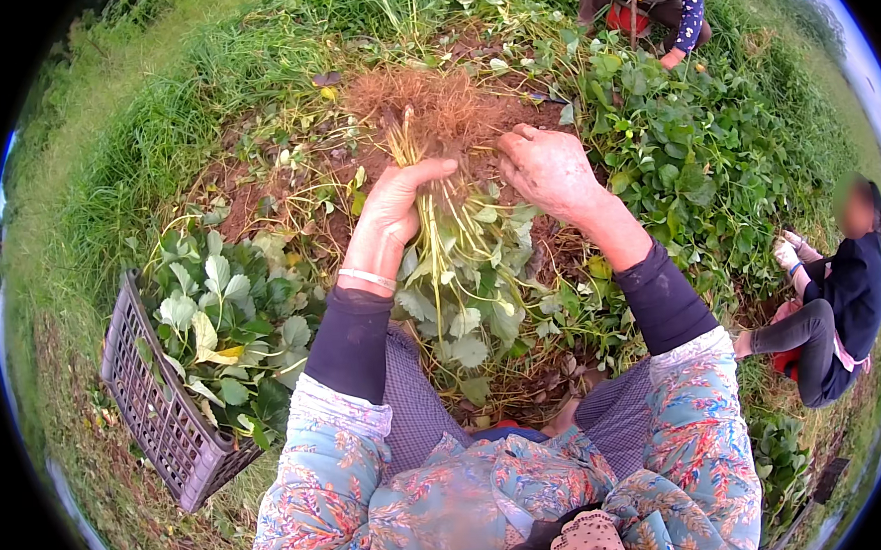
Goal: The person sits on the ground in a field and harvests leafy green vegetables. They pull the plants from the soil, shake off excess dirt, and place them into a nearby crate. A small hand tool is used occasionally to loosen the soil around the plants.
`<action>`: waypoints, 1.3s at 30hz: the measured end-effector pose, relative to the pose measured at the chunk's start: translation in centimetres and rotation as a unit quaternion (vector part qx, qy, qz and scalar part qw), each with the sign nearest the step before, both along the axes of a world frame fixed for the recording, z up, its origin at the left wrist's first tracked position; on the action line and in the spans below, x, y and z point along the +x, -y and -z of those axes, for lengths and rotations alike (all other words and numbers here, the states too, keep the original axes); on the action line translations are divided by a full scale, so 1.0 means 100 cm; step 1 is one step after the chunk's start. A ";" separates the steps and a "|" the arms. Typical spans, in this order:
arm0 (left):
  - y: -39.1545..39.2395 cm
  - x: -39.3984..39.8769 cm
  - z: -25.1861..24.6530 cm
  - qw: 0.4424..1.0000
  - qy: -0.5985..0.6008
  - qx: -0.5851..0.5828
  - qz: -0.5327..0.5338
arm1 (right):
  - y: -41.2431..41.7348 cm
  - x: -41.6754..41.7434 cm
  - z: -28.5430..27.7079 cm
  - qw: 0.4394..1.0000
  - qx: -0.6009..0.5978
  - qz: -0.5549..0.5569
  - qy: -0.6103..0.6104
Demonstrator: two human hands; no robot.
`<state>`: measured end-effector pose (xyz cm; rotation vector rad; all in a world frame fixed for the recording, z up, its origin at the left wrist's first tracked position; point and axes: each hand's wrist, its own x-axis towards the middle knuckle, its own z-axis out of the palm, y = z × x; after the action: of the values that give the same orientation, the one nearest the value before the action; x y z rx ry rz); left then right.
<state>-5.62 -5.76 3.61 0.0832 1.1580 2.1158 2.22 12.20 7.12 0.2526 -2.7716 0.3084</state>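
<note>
My left hand [392, 203] is closed around a bundle of uprooted strawberry plants [438, 230], its thumb across the stems. Brown fibrous roots [439, 107] fan out above the grip, pointing away from me. The green leaves [465, 315] hang below, between my knees. Just right of the roots is my right hand [551, 168], back upward and fingers curled in. Its fingertips are close to the root strands; whether they pinch any is hidden. Under both hands lies reddish soil [257, 202] strewn with pulled stems and leaves.
A dark plastic crate [145, 406] of leafy plants stands tilted at my left. Low green plants [673, 151] grow on the right. A crouching person [688, 8] holds a stick-like tool at top right. Another seated person [848, 291] wears pale gloves. Tall grass [156, 125] borders the left.
</note>
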 end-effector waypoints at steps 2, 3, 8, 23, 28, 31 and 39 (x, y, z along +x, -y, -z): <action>-0.002 0.003 0.000 1.000 0.008 0.004 0.023 | 0.000 -0.004 0.006 0.999 0.003 0.031 0.006; -0.001 0.004 -0.001 0.999 0.012 0.005 0.032 | -0.001 -0.008 0.011 0.998 -0.045 0.050 0.019; -0.005 0.002 0.009 1.000 -0.006 0.001 0.013 | -0.003 -0.031 0.034 0.938 -0.340 0.067 0.021; 0.006 -0.008 0.017 0.974 -0.177 -0.087 -0.112 | -0.005 -0.025 0.002 0.901 -0.403 0.070 0.148; -0.005 0.000 0.003 0.988 -0.120 -0.047 -0.082 | 0.020 -0.009 0.031 0.909 -0.380 0.058 0.162; -0.008 -0.004 0.016 0.976 -0.163 -0.088 -0.116 | 0.012 -0.012 0.041 0.876 -0.449 0.061 0.164; -0.022 0.006 0.027 0.955 -0.228 -0.108 -0.158 | 0.019 0.012 0.033 0.771 -0.614 0.045 0.163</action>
<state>-5.00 -3.61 0.94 0.3174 1.7687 2.2983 3.40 10.27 3.87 -0.2992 -2.2080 2.1253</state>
